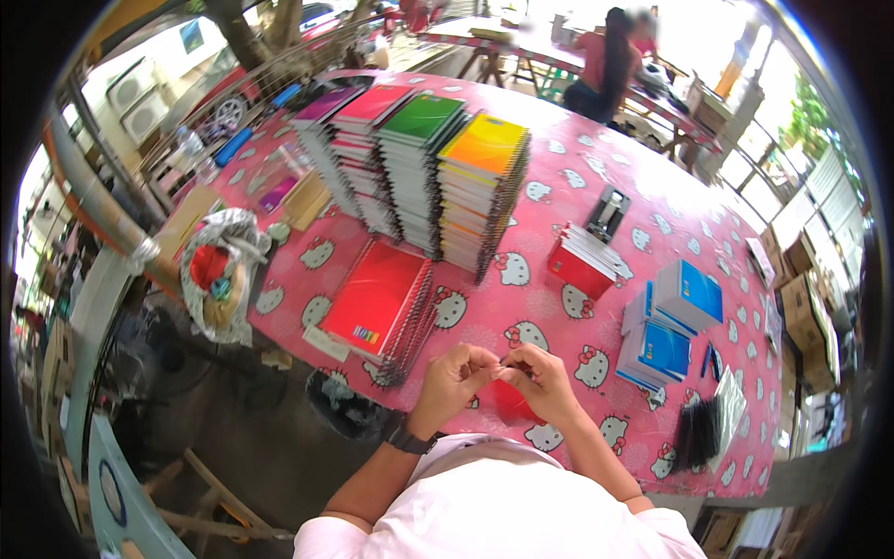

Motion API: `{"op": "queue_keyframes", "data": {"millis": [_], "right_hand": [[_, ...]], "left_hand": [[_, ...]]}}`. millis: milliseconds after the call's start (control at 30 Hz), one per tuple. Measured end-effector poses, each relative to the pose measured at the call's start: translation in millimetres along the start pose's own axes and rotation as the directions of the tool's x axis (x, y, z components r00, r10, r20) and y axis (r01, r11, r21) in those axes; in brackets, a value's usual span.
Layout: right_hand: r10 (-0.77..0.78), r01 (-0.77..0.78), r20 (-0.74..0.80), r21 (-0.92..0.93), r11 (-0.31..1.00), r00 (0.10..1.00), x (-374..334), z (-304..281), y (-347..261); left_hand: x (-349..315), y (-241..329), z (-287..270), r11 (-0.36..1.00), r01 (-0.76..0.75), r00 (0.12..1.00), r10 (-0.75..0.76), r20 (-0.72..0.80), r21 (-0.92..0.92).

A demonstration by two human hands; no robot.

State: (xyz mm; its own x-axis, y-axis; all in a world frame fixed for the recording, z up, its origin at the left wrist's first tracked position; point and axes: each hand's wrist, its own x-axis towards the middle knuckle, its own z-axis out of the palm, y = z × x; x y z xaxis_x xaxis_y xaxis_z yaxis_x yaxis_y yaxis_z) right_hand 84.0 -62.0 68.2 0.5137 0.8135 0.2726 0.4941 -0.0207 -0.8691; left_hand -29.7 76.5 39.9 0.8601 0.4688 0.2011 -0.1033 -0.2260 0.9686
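Observation:
My left hand (453,380) and my right hand (544,380) meet at the table's near edge, fingertips pinched together. Whatever is between them is too small to make out; a tiny dark bit shows by the right fingers. Just below my right hand lies a red sheet or cover (515,404), partly hidden by that hand. To the left of my hands is a stack of red spiral notebooks (377,298). Farther right sit a red-covered block of pages (584,263) and stacks of blue-covered pads (687,293).
Tall stacks of spiral notebooks with purple, pink, green and yellow (486,143) covers stand at the back left. A black stapler-like tool (608,214), a bundle of black wire coils (697,434) and a plastic bag (223,270) lie around. A person (603,70) sits beyond.

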Motion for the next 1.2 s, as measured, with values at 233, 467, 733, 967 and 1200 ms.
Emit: {"op": "queue_keyframes", "data": {"millis": [233, 467, 733, 967, 1200], "right_hand": [[-0.197, 0.198, 0.037, -0.037, 0.979, 0.980, 18.7, -8.3, -23.5], [-0.263, 0.319, -0.198, 0.363, 0.876, 0.944, 94.4, -0.4, -74.9], [-0.351, 0.379, -0.387, -0.003, 0.925, 0.853, 162.7, 87.6, 15.2], [-0.064, 0.214, -0.334, 0.434, 0.875, 0.940, 147.2, 121.0, 7.8], [-0.391, 0.479, -0.498, 0.056, 0.876, 0.774, 122.4, 60.3, -12.9]], "left_hand": [[0.1, 30.2, -15.6, 0.887, -0.333, 0.918, 0.382, -0.103, 0.320], [-15.6, 58.2, -50.7, 0.857, -0.172, 0.947, 0.007, -0.322, -0.486], [7.9, 17.9, -135.0, 0.890, 0.009, 0.768, 0.285, -0.573, 0.455], [19.8, 3.4, -101.5, 0.994, -0.106, 0.663, 0.075, -0.745, 0.007], [15.1, -5.0, -122.9, 0.952, -0.212, 0.515, 0.300, -0.803, 0.220]]}}
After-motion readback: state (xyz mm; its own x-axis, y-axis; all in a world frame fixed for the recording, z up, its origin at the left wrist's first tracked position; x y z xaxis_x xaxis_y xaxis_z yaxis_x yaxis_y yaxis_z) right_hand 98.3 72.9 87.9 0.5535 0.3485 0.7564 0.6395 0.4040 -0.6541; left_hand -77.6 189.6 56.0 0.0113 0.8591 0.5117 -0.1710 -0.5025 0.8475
